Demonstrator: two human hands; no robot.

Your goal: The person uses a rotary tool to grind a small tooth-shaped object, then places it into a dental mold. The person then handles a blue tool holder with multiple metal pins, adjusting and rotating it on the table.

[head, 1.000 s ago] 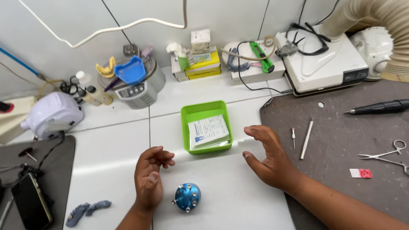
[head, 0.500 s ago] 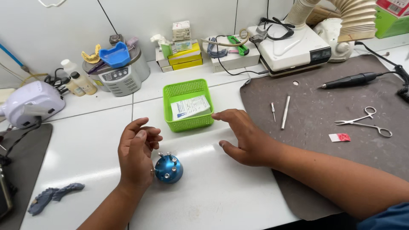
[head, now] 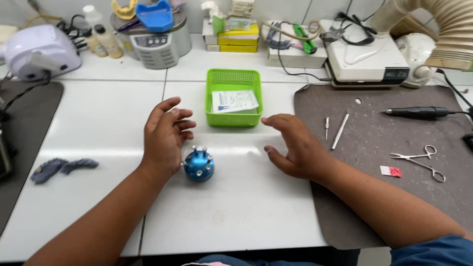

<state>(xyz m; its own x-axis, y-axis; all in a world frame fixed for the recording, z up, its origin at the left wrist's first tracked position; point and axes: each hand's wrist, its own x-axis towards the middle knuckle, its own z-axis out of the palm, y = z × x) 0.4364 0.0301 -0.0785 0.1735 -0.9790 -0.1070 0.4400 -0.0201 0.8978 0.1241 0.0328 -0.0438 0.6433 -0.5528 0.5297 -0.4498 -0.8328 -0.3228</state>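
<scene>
My left hand [head: 165,135] hovers over the white table with its fingers loosely curled and apart, holding nothing. Just right of its wrist sits a small round blue metal holder [head: 199,165] with silver screws on top. My right hand [head: 295,148] is spread flat above the table, palm down, empty, at the edge of the grey mat. Between and beyond both hands stands a green mesh basket [head: 233,79] with a white paper packet [head: 235,101] lying in it.
A grey mat [head: 374,143] on the right carries two thin metal tools [head: 340,130], a black handpiece [head: 416,113], small forceps [head: 419,161] and a red-and-white slip [head: 390,171]. A silver pot [head: 157,44], boxes, bottles and machines line the back. Dark blue-grey pieces [head: 61,166] lie left.
The view has shifted closer and lower over the table. Both hands stay over the table, fingers now spread a little wider; the blue holder has not moved.
</scene>
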